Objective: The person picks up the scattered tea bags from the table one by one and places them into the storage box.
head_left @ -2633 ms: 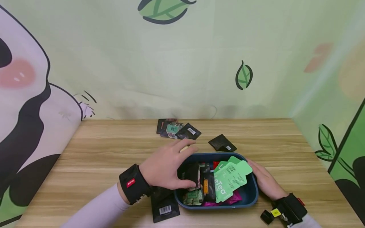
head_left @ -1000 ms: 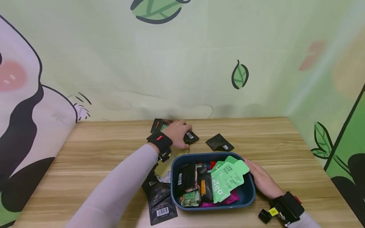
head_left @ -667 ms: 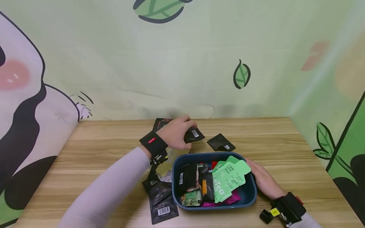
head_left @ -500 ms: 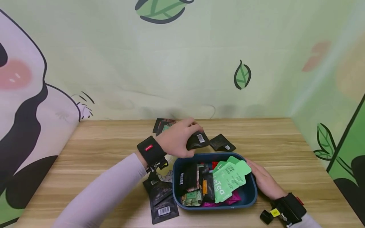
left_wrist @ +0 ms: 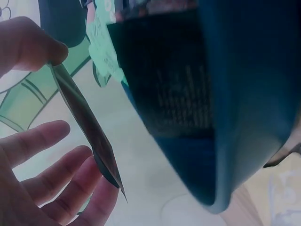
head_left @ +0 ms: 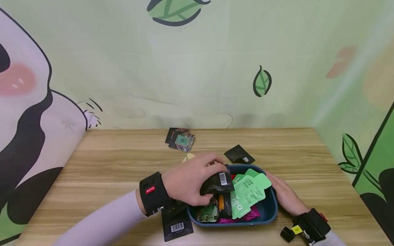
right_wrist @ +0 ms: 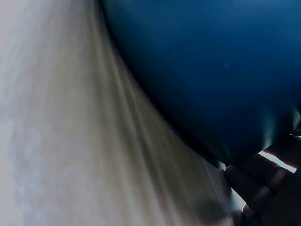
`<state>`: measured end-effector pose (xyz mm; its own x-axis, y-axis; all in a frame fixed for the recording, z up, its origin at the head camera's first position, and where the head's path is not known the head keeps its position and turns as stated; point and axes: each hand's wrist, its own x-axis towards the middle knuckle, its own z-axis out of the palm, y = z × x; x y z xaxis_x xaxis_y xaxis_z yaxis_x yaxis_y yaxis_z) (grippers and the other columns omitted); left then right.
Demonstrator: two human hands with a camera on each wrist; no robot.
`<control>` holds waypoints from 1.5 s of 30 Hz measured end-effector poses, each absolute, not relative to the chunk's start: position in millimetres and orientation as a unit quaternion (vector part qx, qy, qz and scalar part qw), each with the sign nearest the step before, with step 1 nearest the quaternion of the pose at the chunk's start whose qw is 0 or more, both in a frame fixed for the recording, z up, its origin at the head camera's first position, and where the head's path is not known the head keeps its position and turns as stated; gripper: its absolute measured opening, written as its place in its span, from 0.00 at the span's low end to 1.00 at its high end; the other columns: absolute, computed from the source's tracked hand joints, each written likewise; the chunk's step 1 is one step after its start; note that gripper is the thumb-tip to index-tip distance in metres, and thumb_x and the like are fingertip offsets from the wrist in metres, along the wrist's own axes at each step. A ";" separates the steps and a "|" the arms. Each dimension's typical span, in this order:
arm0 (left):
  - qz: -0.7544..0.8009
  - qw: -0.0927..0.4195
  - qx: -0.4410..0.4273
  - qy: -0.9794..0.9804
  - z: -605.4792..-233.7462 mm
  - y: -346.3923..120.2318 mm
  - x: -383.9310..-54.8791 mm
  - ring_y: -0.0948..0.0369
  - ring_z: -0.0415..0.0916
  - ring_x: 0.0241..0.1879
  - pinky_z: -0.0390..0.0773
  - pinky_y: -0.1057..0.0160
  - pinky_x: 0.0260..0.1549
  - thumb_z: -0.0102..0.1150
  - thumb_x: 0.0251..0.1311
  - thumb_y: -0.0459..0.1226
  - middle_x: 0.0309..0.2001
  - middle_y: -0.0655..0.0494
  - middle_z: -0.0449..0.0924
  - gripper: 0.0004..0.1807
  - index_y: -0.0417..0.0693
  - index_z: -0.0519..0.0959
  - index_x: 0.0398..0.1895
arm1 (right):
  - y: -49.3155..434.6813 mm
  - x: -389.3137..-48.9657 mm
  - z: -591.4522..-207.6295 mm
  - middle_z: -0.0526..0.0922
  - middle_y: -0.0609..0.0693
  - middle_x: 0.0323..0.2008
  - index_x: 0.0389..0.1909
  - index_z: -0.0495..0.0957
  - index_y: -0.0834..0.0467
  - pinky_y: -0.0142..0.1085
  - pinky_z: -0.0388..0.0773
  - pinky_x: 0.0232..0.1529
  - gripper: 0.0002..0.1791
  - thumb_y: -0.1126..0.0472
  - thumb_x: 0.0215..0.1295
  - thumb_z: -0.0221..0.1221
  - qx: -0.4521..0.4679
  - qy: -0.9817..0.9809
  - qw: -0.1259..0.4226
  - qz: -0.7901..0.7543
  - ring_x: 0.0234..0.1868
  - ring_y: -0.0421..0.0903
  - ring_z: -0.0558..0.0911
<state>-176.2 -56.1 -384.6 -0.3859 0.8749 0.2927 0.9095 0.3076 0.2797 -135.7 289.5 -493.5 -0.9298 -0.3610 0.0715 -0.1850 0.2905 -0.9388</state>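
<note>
Right over the near-left part of the blue bin (head_left: 234, 224), the person's left hand (head_left: 188, 180) has a black packet (head_left: 218, 183) pinched between thumb and fingers, its white barcode label facing up; the left wrist view shows the packet nearly edge-on, one end caught at a fingertip. The right hand (head_left: 284, 194) lies along the bin's outer right side, fingers against the wall, wrapped around nothing that I can see. Inside the bin, green cards (head_left: 248, 193) fan across the middle, overlapping a magenta packet (head_left: 252, 214). On the wooden table (head_left: 123, 153), a dark sachet (head_left: 238, 154) sits just behind the bin, overlapping pouches (head_left: 181, 140) lie at the back edge, and a barcoded pouch (head_left: 177, 228) rests by the bin's left front corner.
</note>
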 end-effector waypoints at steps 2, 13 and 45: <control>-0.202 0.041 -0.551 -0.809 -387.1 -58.1 -172.5 0.66 0.64 0.54 0.69 0.67 0.54 0.68 0.44 0.51 0.60 0.59 0.65 0.38 0.53 0.73 0.63 | 289.5 -135.5 -493.5 0.59 0.72 0.71 0.72 0.54 0.77 0.22 0.58 0.61 0.35 0.52 0.81 0.29 -0.171 0.799 0.076 -0.571 0.65 0.23 0.62; -0.210 0.044 -0.548 -0.809 -403.8 -67.6 -164.9 0.66 0.64 0.54 0.68 0.69 0.54 0.68 0.44 0.51 0.61 0.59 0.64 0.38 0.54 0.73 0.63 | 288.2 -134.8 -493.0 0.60 0.71 0.71 0.72 0.55 0.77 0.22 0.58 0.61 0.35 0.51 0.81 0.30 -0.161 0.804 0.074 -0.568 0.65 0.22 0.62; -0.163 0.043 -0.393 -0.904 -428.2 -154.2 -150.1 0.51 0.54 0.74 0.67 0.42 0.60 0.62 0.36 0.75 0.80 0.57 0.43 0.65 0.63 0.53 0.80 | 288.2 -134.2 -491.2 0.59 0.70 0.72 0.73 0.54 0.76 0.22 0.57 0.61 0.35 0.50 0.81 0.30 -0.155 0.806 0.080 -0.566 0.65 0.21 0.61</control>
<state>-150.1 -154.2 -428.2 -0.6876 0.6965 0.2055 0.7244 0.6384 0.2601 -134.2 288.2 -491.2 -0.9393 -0.3399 0.0472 -0.1600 0.3121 -0.9365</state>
